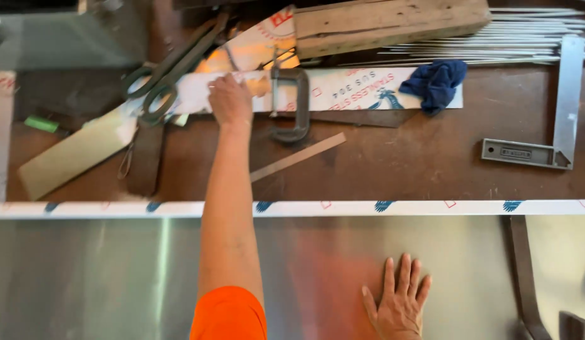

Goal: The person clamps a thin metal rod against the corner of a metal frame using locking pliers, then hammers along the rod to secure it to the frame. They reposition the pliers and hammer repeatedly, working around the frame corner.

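Observation:
My left hand point(229, 101) reaches far across the brown workbench point(418, 157). Its fingers are curled on a long steel strip covered in white printed film point(349, 88). A dark C-clamp point(291, 104) grips that strip just right of the hand. Large green-handled tin snips point(169, 69) lie just left of it. My right hand point(399, 302) lies flat, fingers spread, on a shiny steel sheet point(103, 277) close to me. The sheet's far edge carries a white film band point(368, 207). My left arm has an orange sleeve.
A blue cloth point(437, 82) sits on the strip's right end. A metal try square point(557, 126) lies at the right, thin metal rods point(532, 38) and a wooden block point(387, 22) at the back. A narrow metal offcut point(298, 157) and a pale slat point(72, 157) lie mid-bench.

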